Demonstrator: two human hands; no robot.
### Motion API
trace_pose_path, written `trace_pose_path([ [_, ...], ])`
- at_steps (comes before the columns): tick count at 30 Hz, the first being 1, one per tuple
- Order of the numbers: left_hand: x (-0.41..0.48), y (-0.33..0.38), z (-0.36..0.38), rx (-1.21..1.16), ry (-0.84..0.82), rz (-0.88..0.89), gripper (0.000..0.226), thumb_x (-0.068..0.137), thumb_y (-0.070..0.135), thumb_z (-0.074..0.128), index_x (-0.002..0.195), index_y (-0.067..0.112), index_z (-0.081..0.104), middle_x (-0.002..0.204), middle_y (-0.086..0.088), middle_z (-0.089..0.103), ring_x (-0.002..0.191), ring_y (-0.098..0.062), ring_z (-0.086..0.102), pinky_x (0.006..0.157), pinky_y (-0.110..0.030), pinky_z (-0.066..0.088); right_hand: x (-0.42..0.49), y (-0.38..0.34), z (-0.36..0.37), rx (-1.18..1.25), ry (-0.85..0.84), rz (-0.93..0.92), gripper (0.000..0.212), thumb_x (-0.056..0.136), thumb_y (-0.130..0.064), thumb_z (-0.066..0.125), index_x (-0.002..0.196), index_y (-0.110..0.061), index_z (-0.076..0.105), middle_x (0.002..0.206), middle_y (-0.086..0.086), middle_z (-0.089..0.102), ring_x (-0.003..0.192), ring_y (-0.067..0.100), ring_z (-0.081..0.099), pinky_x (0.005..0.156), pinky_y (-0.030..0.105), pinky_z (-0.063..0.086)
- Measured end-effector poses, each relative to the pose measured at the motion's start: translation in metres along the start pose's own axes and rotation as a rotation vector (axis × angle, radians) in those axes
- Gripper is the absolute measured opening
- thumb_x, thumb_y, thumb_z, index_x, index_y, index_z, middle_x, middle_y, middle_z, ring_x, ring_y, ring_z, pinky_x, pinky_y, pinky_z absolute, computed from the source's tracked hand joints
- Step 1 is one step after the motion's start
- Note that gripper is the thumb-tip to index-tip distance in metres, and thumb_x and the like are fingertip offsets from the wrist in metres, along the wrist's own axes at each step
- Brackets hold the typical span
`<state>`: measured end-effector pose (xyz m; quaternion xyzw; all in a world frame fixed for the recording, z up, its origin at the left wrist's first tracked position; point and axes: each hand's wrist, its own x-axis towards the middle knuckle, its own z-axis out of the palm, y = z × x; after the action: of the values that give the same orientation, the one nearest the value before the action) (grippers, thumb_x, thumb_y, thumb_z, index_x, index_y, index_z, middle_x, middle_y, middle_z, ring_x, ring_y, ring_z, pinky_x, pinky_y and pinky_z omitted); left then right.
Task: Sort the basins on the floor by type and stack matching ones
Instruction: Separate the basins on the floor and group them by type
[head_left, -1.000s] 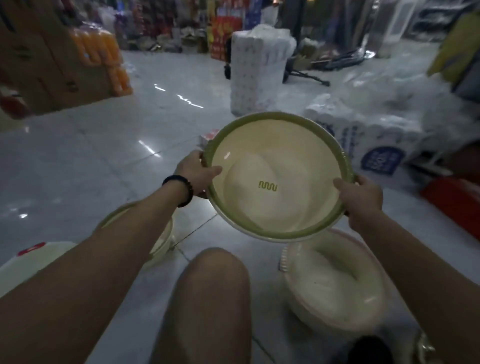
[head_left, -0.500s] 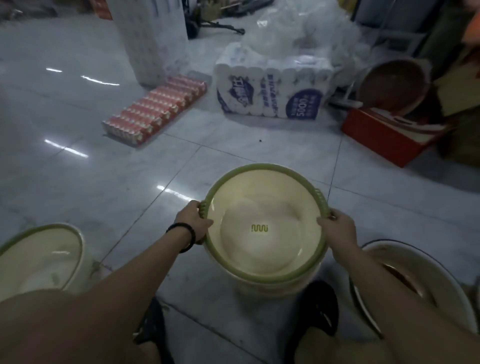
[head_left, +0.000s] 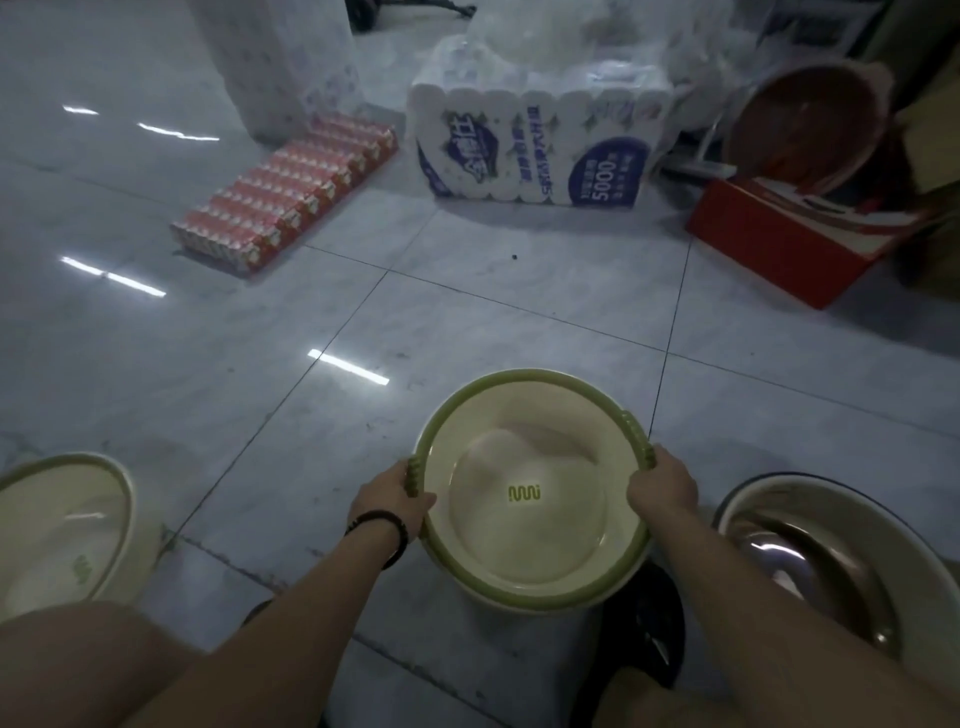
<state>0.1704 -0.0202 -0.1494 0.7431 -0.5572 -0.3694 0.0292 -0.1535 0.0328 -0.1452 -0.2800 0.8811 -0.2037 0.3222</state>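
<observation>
Basin (head_left: 530, 545) logo unclear; pack (head_left: 535, 156) reads "5000".

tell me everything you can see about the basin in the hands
The basin is round, cream, plastic-looking, with an olive-green rim, ribbed handles on opposite sides and a green wavy logo inside. It is empty, open side up, slightly tilted, low over the tiled floor. The left hand and right hand hold the handles. A cream edge under it may be a matching basin.
</observation>
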Motion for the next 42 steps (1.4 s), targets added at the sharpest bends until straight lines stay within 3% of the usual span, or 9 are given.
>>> trace_pose_path([
  [3,0.003,-0.002,0.011,0.021,-0.06,-0.004,0.06,0.094,0.046,0.063,0.148,0.041,0.038,0.119,-0.003,0.069,0.102,-0.03,0.066,0.09,-0.044,0.059,0.006,0.004,0.006,-0.013,-0.026,0.079,0.04,0.1,-0.008,0.049,0.139,-0.008,0.058,0.123,0.019,0.065,0.108,0.038,0.062,0.092,0.043,0.054],
  [8,0.01,0.002,0.01,0.049,-0.147,-0.06,0.076,0.097,0.051,0.053,0.16,0.039,0.013,0.136,-0.013,0.06,0.114,-0.037,0.062,0.099,-0.049,0.054,-0.009,-0.017,0.018,-0.182,-0.012,0.145,0.089,0.093,-0.027,0.062,0.168,-0.015,0.014,0.16,0.026,0.034,0.144,0.047,0.039,0.118,0.058,0.038],
  [10,0.004,0.008,-0.001,0.159,-0.18,-0.094,0.088,0.094,0.055,0.056,0.163,0.029,0.008,0.149,-0.014,0.051,0.127,-0.038,0.055,0.104,-0.049,0.05,-0.032,-0.044,0.025,-0.301,0.053,-0.013,0.081,0.089,-0.028,0.064,0.16,-0.016,0.026,0.163,0.024,0.025,0.149,0.047,0.028,0.121,0.063,0.028],
  [12,-0.008,0.011,-0.026,0.375,-0.159,-0.04,0.083,0.089,0.062,0.052,0.159,0.024,0.026,0.147,-0.012,0.052,0.127,-0.036,0.055,0.103,-0.05,0.05,-0.058,-0.08,0.045,-0.318,0.031,-0.21,0.062,0.091,-0.027,0.061,0.149,-0.017,0.043,0.158,0.021,0.036,0.144,0.045,0.035,0.119,0.062,0.032],
  [18,-0.051,-0.017,-0.161,0.786,-0.229,0.046,0.067,0.097,0.063,0.043,0.14,0.013,0.057,0.145,-0.01,0.056,0.127,-0.032,0.056,0.105,-0.046,0.048,-0.169,-0.193,0.136,0.032,-0.467,-0.486,0.03,0.098,-0.015,0.056,0.125,-0.018,0.068,0.117,0.01,0.07,0.098,0.026,0.065,0.078,0.029,0.048],
  [25,-0.106,-0.146,-0.319,0.652,0.012,-0.129,0.051,0.104,0.052,0.042,0.125,0.014,0.069,0.128,-0.007,0.067,0.113,-0.027,0.062,0.098,-0.041,0.051,-0.295,-0.232,0.256,0.1,-0.902,-0.327,0.014,0.1,-0.014,0.059,0.11,-0.01,0.068,0.1,0.015,0.071,0.085,0.029,0.069,0.073,0.04,0.058],
  [30,-0.097,-0.249,-0.353,0.333,0.232,-0.264,0.038,0.102,0.045,0.05,0.126,0.022,0.068,0.132,-0.005,0.066,0.116,-0.027,0.06,0.102,-0.041,0.05,-0.343,-0.237,0.352,0.08,-0.981,-0.113,0.012,0.101,-0.008,0.06,0.108,0.0,0.065,0.094,0.018,0.064,0.081,0.031,0.062,0.068,0.04,0.054],
  [35,-0.083,-0.299,-0.378,0.024,0.355,-0.328,0.038,0.099,0.048,0.056,0.128,0.025,0.068,0.136,-0.003,0.063,0.119,-0.026,0.06,0.101,-0.039,0.049,-0.373,-0.239,0.459,0.103,-1.019,0.056,0.031,0.103,-0.007,0.052,0.133,-0.001,0.055,0.119,0.024,0.065,0.095,0.033,0.07,0.078,0.043,0.063],
  [42,-0.068,-0.323,-0.385,-0.096,0.209,-0.356,0.051,0.098,0.055,0.055,0.14,0.027,0.058,0.141,0.001,0.059,0.122,-0.019,0.055,0.096,-0.034,0.042,-0.393,-0.239,0.559,0.212,-1.119,0.26,0.044,0.106,-0.018,0.058,0.149,-0.015,0.048,0.145,0.008,0.045,0.128,0.035,0.054,0.103,0.051,0.057],
])
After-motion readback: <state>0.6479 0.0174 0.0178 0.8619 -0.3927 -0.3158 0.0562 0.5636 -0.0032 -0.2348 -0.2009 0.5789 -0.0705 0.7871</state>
